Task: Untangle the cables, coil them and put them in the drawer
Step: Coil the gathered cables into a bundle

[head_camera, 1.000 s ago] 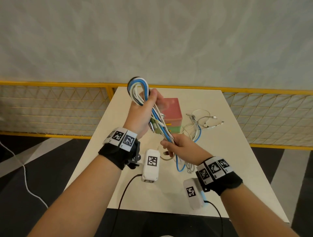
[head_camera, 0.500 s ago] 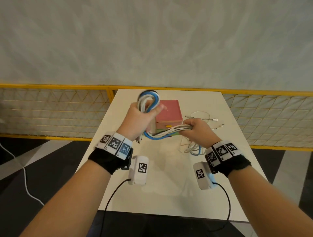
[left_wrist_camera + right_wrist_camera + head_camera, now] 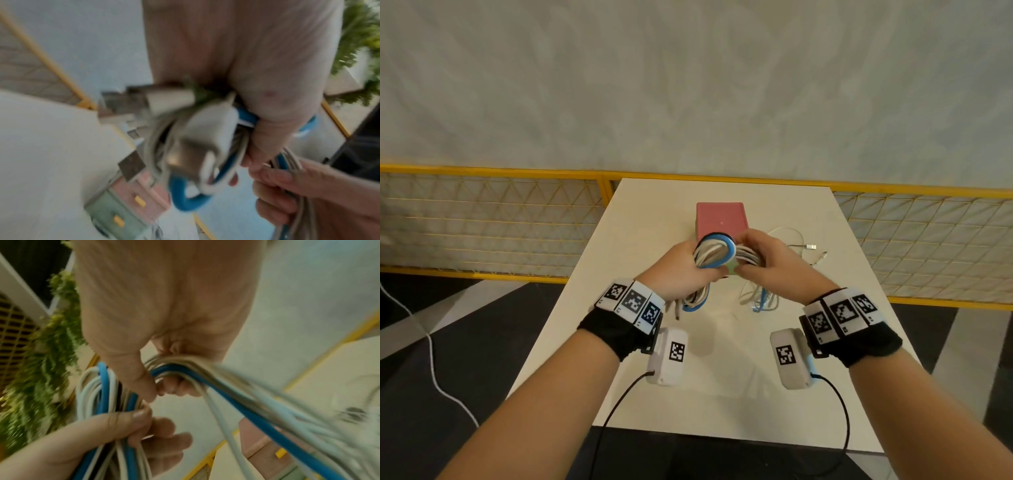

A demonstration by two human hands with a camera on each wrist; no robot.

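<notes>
A bundle of white and blue cables [image 3: 717,255] is held above the table in front of the small pink and green drawer box [image 3: 720,219]. My left hand [image 3: 681,270] grips the looped part of the bundle [image 3: 205,146], with USB plugs [image 3: 131,165] sticking out beside the palm. Just to its right, my right hand [image 3: 763,260] grips the strands leading off the loop [image 3: 185,369]. Loose ends hang down from both hands to the table [image 3: 760,301]. The drawers [image 3: 123,209] look closed.
A thin white cable with a USB plug [image 3: 804,245] lies on the white table [image 3: 722,359] right of the box. A yellow mesh fence [image 3: 493,219] runs behind the table. A white cord [image 3: 431,359] trails on the dark floor at left.
Both hands have come together in front of the drawer box; the right hand swung the strands up and over toward the loop in the left hand, which lowered.
</notes>
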